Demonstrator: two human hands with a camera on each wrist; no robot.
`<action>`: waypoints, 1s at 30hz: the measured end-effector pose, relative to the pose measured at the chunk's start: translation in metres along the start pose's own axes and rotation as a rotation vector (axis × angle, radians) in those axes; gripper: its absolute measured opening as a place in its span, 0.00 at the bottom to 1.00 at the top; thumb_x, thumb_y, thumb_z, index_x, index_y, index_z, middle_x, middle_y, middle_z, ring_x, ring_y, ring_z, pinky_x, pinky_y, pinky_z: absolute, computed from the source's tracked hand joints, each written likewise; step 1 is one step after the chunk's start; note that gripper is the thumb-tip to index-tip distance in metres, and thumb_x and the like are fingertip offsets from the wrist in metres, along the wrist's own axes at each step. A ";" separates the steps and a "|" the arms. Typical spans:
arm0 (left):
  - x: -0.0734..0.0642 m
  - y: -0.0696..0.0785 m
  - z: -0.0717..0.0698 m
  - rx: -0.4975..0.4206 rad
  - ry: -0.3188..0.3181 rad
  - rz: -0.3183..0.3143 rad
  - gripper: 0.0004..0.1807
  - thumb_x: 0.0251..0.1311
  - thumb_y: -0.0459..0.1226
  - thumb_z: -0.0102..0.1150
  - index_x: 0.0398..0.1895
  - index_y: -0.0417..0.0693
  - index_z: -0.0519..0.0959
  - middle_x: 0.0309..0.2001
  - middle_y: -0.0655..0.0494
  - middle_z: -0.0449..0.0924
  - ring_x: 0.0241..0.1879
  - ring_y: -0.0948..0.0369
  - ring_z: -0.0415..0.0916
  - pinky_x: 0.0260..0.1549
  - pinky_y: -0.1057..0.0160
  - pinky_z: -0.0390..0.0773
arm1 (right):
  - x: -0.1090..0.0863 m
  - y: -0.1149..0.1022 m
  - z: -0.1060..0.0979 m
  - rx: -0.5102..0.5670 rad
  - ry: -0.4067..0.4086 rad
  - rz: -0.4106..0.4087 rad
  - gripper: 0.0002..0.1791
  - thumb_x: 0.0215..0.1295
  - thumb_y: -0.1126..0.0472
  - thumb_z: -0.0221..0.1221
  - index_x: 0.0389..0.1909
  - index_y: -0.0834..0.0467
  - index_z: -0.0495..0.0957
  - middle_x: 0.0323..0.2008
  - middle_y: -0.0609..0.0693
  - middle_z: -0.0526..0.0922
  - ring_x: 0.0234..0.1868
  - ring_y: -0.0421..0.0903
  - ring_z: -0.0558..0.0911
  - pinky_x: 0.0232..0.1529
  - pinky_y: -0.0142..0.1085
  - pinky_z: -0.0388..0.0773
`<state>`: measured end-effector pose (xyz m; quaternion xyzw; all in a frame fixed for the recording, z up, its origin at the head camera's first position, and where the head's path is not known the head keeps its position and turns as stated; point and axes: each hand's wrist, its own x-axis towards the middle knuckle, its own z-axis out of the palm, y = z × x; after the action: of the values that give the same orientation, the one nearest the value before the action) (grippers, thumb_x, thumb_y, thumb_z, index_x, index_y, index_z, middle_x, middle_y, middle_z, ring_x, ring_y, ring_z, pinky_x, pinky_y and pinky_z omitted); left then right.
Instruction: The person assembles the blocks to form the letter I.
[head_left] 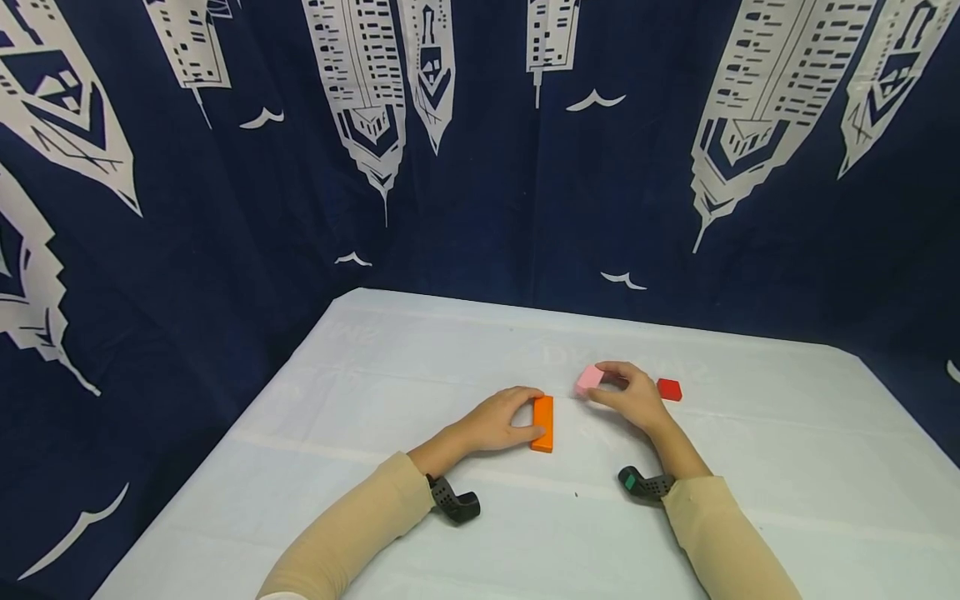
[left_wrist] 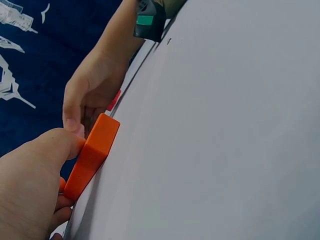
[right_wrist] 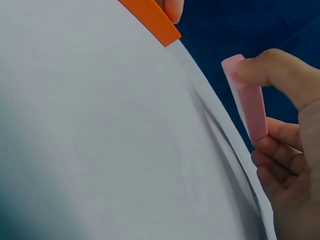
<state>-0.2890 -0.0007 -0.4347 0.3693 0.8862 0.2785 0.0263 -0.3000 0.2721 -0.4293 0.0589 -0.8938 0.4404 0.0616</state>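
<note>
An orange rectangular block lies near the middle of the white table, its long side running away from the person. My left hand grips it from the left, thumb at the near end and fingers at the far end; the left wrist view shows the orange block between them. To the right, my right hand pinches a pink block between thumb and fingertips. In the right wrist view the pink block is held by its two ends. A red block lies just right of the right hand.
The white table cover reaches to a far edge behind the blocks. Beyond it hangs a dark blue curtain printed with white buildings and birds. Black wrist devices sit on both forearms, below the hands.
</note>
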 end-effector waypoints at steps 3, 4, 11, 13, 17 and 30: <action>0.000 0.000 0.000 0.000 0.002 -0.006 0.31 0.65 0.48 0.58 0.68 0.46 0.67 0.67 0.52 0.68 0.68 0.57 0.62 0.68 0.61 0.58 | -0.001 -0.007 0.000 0.045 -0.024 0.007 0.35 0.56 0.50 0.69 0.61 0.65 0.72 0.61 0.65 0.72 0.63 0.62 0.70 0.63 0.54 0.67; 0.000 -0.001 0.000 -0.002 0.003 -0.008 0.31 0.65 0.48 0.58 0.68 0.46 0.67 0.67 0.53 0.68 0.68 0.57 0.62 0.68 0.61 0.59 | -0.002 -0.009 0.001 0.055 -0.031 0.008 0.35 0.57 0.50 0.69 0.61 0.65 0.72 0.62 0.65 0.71 0.63 0.63 0.70 0.63 0.54 0.67; 0.000 -0.001 0.000 -0.014 -0.001 -0.015 0.31 0.65 0.50 0.57 0.69 0.48 0.67 0.67 0.54 0.68 0.68 0.58 0.62 0.68 0.61 0.59 | -0.005 -0.015 0.004 0.066 -0.055 0.010 0.35 0.57 0.50 0.69 0.60 0.65 0.73 0.61 0.65 0.72 0.63 0.63 0.70 0.62 0.54 0.68; 0.000 -0.001 0.000 -0.013 -0.001 -0.012 0.32 0.65 0.50 0.57 0.69 0.48 0.67 0.67 0.53 0.68 0.68 0.57 0.62 0.68 0.60 0.59 | -0.006 -0.015 0.004 0.059 -0.059 0.010 0.35 0.57 0.50 0.69 0.61 0.65 0.72 0.61 0.66 0.73 0.63 0.63 0.70 0.62 0.54 0.68; 0.000 -0.002 0.000 -0.007 0.001 -0.007 0.31 0.65 0.49 0.57 0.68 0.47 0.67 0.67 0.53 0.68 0.68 0.57 0.62 0.67 0.60 0.59 | -0.008 -0.014 0.005 0.061 -0.074 0.008 0.34 0.56 0.50 0.69 0.60 0.64 0.73 0.59 0.65 0.74 0.62 0.62 0.71 0.62 0.54 0.69; 0.001 -0.002 0.000 -0.004 0.000 0.004 0.31 0.65 0.48 0.58 0.68 0.46 0.67 0.67 0.52 0.68 0.67 0.56 0.63 0.67 0.59 0.60 | -0.024 -0.033 0.006 0.107 -0.180 -0.144 0.29 0.54 0.55 0.71 0.55 0.65 0.76 0.52 0.58 0.79 0.53 0.56 0.76 0.60 0.52 0.71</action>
<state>-0.2911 -0.0009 -0.4352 0.3710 0.8849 0.2804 0.0265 -0.2712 0.2488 -0.4111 0.1656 -0.8643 0.4749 0.0092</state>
